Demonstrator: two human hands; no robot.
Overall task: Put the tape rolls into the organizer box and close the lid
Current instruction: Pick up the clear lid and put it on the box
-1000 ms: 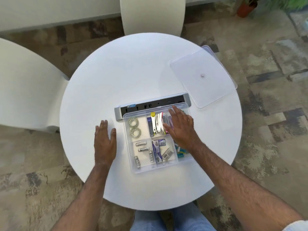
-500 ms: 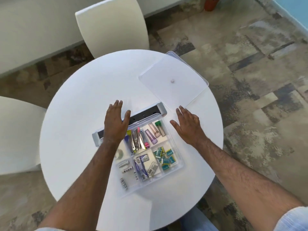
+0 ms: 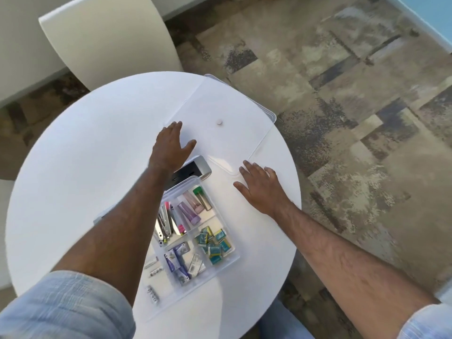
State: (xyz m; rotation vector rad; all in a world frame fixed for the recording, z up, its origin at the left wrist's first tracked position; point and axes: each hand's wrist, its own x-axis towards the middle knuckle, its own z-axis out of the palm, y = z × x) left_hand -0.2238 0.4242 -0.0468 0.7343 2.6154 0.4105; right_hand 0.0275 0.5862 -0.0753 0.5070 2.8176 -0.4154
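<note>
The clear organizer box (image 3: 231,259) sits uncovered on the round white table (image 3: 73,179), its compartments filled with staplers, small boxes and batteries. My left forearm hides the box's left side, so the tape rolls are out of sight. The clear lid (image 3: 234,111) lies flat at the table's far right, overhanging the edge, with a small white knob in its middle. My left hand (image 3: 171,145) is spread with its fingers at the lid's near-left corner. My right hand (image 3: 261,187) is spread flat at the lid's near-right corner. Neither hand holds anything.
A grey power strip (image 3: 195,171) lies just behind the box, partly under my left wrist. A white chair (image 3: 105,40) stands behind the table, and patterned carpet (image 3: 354,118) lies to the right.
Both hands have left the box and reached forward to the lid's near edge. The view has turned toward the lid, and my left arm now covers the tape rolls' compartment.
</note>
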